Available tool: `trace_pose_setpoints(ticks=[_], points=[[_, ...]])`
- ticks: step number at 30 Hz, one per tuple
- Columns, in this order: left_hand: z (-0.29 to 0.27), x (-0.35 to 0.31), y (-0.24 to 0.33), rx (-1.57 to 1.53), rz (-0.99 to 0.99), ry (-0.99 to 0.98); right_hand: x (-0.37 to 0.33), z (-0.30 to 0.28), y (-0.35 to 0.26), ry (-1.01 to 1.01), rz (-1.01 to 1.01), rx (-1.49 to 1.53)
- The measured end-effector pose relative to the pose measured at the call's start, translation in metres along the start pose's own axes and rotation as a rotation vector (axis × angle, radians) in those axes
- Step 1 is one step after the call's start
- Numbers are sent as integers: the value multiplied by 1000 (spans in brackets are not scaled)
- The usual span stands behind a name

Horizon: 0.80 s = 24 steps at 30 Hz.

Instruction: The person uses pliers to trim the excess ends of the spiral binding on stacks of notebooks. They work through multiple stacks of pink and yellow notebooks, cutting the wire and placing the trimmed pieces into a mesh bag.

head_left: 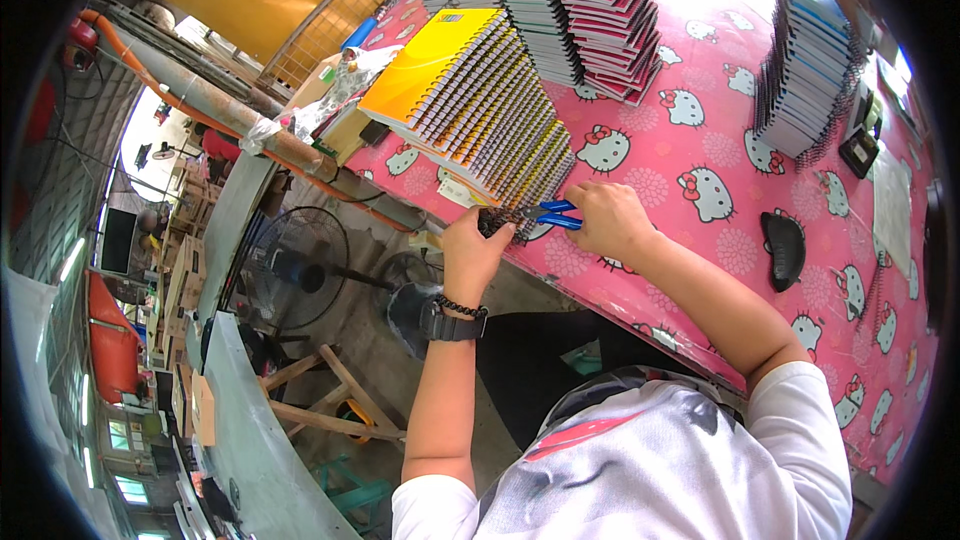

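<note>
My right hand [608, 218] is closed round the blue handles of a pair of small pliers [556, 214]. Their jaws point left, toward a dark spiral coil [497, 223] at the table's near edge. My left hand [473, 252], with a black watch and beads on its wrist, is closed on that coil; its fingers partly cover it. Whether the jaws touch the wire is too small to tell. Just beyond both hands leans a tall stack of yellow spiral notebooks [430, 60], its wire bindings facing me.
Behind stand stacks of green notebooks [535, 15] and red notebooks [605, 15]; blue notebooks [808, 65] rise at right. A black curved object [783, 251] lies on the pink patterned tablecloth [720, 270]. Left of the table are a metal pipe [300, 153] and a fan [298, 268].
</note>
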<state>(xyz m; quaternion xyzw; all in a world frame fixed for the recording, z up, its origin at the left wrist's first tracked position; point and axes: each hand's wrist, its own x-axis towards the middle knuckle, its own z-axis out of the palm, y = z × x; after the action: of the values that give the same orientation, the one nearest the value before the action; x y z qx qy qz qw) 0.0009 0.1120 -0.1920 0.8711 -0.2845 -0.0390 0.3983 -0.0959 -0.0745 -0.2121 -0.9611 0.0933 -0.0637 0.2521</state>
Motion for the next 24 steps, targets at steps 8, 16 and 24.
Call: trace_pose_setpoints(ticks=[8,16,24], points=[[7,0,-11,-18,44,76,-3,13,12,351,-217,-148],[9,1,-14,60,33,58,-1,8,11,28,-32,-2],[19,-1,-25,-6,75,93,1,26,15,264,-195,-130]])
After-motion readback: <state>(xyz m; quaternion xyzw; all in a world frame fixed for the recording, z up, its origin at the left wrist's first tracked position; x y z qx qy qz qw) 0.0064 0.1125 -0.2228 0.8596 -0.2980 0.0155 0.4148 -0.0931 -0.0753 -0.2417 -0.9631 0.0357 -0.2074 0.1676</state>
